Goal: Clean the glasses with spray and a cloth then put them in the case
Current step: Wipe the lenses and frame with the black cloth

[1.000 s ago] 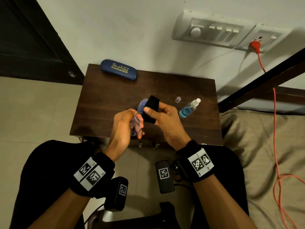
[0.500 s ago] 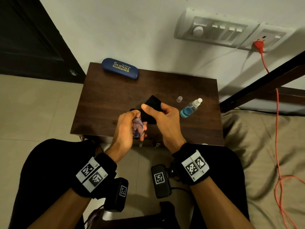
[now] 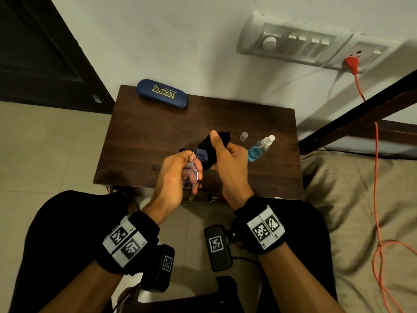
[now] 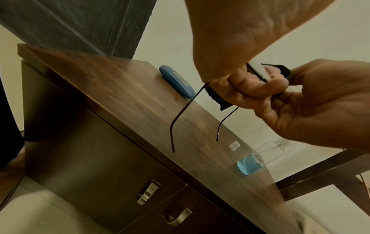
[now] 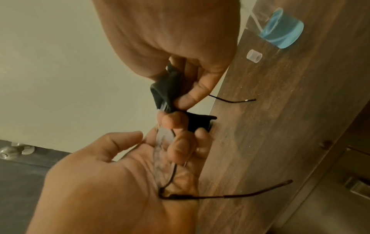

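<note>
My left hand (image 3: 178, 170) holds the thin-framed glasses (image 3: 189, 177) above the front of the small table (image 3: 140, 141), fingers curled round the near lens. My right hand (image 3: 228, 154) pinches a black cloth (image 3: 209, 152) folded over the far lens, thumb on top. In the right wrist view the cloth (image 5: 170, 91) wraps the lens between thumb and fingers, and the glasses (image 5: 164, 158) lie across the left palm. The glasses' temples (image 4: 180, 117) hang down, unfolded. A closed blue case (image 3: 162, 93) lies at the table's back left. The spray bottle (image 3: 259, 149) with blue liquid lies on its side at the right.
The bottle's clear cap (image 3: 243, 136) stands on the table left of the bottle. The table has drawers with metal handles (image 4: 176, 216) in front. A bed (image 3: 361, 211) lies to the right, with an orange cable (image 3: 376, 177) across it. A dark door (image 3: 40, 53) stands at the left.
The right hand has slid the cloth along the far lens, its thumb now further up and away. The left hand keeps its hold on the glasses with little movement.
</note>
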